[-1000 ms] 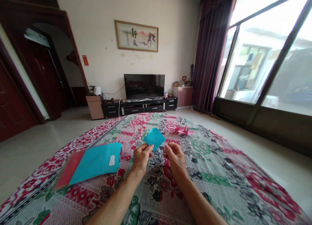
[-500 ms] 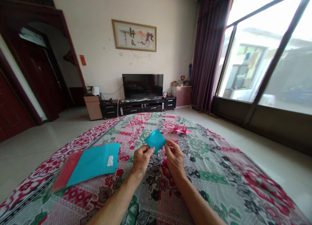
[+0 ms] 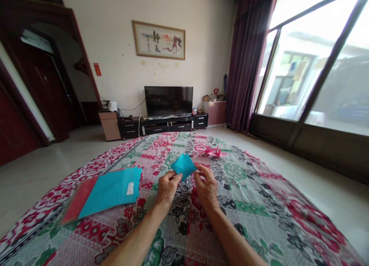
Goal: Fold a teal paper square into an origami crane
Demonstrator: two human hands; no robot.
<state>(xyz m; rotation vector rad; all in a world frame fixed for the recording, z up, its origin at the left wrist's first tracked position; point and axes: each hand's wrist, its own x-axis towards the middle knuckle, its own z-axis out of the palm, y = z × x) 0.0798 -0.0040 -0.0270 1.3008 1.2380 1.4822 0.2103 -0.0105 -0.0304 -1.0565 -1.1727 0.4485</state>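
Observation:
A small folded square of blue paper (image 3: 183, 166) is held up over the table, one corner pointing away from me. My left hand (image 3: 167, 187) pinches its lower left edge between thumb and fingers. At the right corner, my right hand (image 3: 206, 186) has its thumb and forefinger closed on the paper, the other fingers curled. Left of my hands lies a pack of blue and red paper sheets (image 3: 111, 193) in a clear sleeve with a white label. Beyond my hands sit pink folded paper figures (image 3: 215, 152).
A flowered cloth (image 3: 245, 204) covers the round table. Past its far edge stand a low black cabinet (image 3: 164, 127) and a television (image 3: 168, 101). To the right are a purple curtain (image 3: 245, 66) and large windows (image 3: 288, 85).
The blue paper's surface looks slightly more bent, with a raised crease near its top. Both hands keep their hold in nearly the same place.

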